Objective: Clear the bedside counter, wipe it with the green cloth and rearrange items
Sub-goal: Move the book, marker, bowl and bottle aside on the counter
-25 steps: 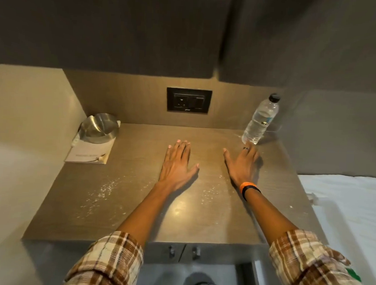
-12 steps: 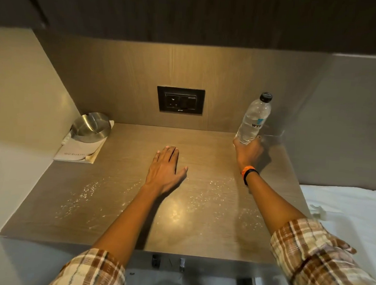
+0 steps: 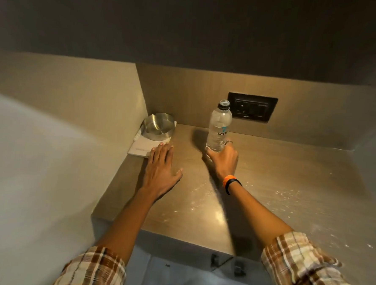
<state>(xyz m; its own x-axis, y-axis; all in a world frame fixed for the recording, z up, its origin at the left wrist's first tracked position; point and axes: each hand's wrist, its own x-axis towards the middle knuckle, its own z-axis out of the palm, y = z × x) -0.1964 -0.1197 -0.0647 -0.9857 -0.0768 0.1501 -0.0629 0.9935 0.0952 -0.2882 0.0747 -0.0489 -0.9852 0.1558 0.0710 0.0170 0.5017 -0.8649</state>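
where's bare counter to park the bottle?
Widest bare patch: right half of the counter, under the socket plate, bordered by the right hand holding the water bottle; only white specks. Crowded: back left corner, metal bowl on white booklet, left hand beside.

Right hand has carried the water bottle from the far right corner leftward; left hand has slid up to the notepad.
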